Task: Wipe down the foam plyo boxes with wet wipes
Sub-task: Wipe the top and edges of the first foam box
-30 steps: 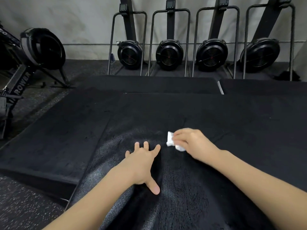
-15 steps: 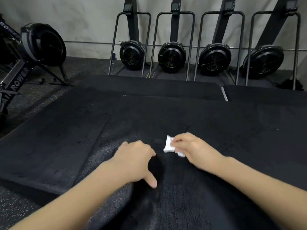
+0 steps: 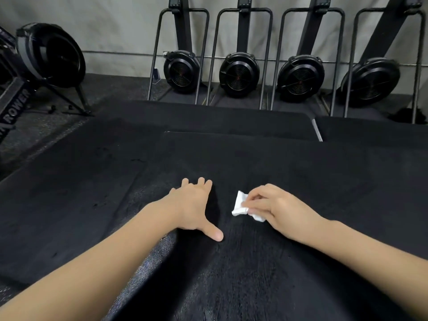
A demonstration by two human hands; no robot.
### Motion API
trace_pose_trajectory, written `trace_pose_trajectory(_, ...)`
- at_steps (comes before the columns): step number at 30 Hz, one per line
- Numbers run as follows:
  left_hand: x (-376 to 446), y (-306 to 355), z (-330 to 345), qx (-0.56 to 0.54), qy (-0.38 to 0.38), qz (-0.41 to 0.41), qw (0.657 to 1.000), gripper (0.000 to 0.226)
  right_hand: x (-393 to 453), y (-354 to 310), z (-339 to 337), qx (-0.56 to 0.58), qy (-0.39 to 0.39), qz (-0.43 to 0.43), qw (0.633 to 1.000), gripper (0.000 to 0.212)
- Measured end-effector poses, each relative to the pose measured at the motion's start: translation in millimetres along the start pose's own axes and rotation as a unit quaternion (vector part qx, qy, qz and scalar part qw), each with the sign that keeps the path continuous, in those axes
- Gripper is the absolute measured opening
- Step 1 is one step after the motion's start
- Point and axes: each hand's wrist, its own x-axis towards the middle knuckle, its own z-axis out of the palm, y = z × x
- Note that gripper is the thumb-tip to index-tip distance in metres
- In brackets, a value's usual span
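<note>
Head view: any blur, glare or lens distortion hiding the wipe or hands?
Head view: wide-angle bend curves the upright rowing machines at the wall; no glare; left hand and right hand sharp, wet wipe clear; dark plyo box shows little surface detail.

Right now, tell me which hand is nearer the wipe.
Right. The right hand pinches the wipe against the box. The left hand lies flat on the box, apart from the wipe, to its left.
</note>
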Motion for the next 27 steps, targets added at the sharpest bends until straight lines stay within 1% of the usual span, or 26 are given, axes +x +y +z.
trace_pose_trajectory(2,5,2,-1,0.013,-0.007,-0.005,1.000,0.141,22,22,-4,-0.018,0.006,0.020,1.000,0.025)
trace_pose_trajectory(3,7,4,-1,0.023,-0.010,-0.006,1.000,0.141,37,37,-7,-0.045,0.014,0.043,0.998,0.026)
trace_pose_trajectory(5,12,4,-2,0.033,-0.015,-0.012,0.999,0.142,66,67,-10,-0.096,0.037,0.085,0.991,0.020)
trace_pose_trajectory(6,15,4,-1,0.035,-0.016,-0.014,0.999,0.142,79,79,-12,-0.109,0.049,0.107,0.987,0.021)
trace_pose_trajectory(8,19,4,-1,0.040,-0.020,-0.015,0.999,0.144,96,88,-16,-0.089,0.053,0.162,0.981,0.015)
trace_pose_trajectory(9,21,4,0,0.043,-0.023,-0.015,0.999,0.146,102,87,-16,-0.075,0.058,0.176,0.980,0.019)
trace_pose_trajectory(11,24,4,0,0.045,-0.025,-0.017,0.999,0.147,106,77,-13,-0.037,0.057,0.168,0.983,0.030)
trace_pose_trajectory(14,25,5,-1,0.033,-0.031,-0.012,0.999,0.151,94,60,-3,-0.007,0.036,0.117,0.992,0.020)
trace_pose_trajectory(16,27,6,-3,0.038,-0.036,-0.008,0.999,0.150,88,56,-1,-0.011,0.025,0.076,0.997,0.022)
trace_pose_trajectory(18,29,7,-5,0.046,-0.039,-0.009,0.998,0.151,93,60,-6,-0.021,0.024,0.074,0.997,0.023)
trace_pose_trajectory(22,30,11,-7,0.049,-0.041,-0.016,0.998,0.152,117,93,-13,-0.070,0.063,0.137,0.986,0.031)
trace_pose_trajectory(25,26,14,-9,0.035,-0.046,-0.019,0.998,0.148,134,108,-15,-0.076,0.077,0.218,0.970,0.019)
trace_pose_trajectory(26,25,15,-9,0.030,-0.047,-0.019,0.998,0.147,140,109,-15,-0.076,0.087,0.233,0.965,0.022)
trace_pose_trajectory(27,24,16,-10,0.025,-0.048,-0.020,0.998,0.146,144,106,-16,-0.080,0.096,0.236,0.964,0.029)
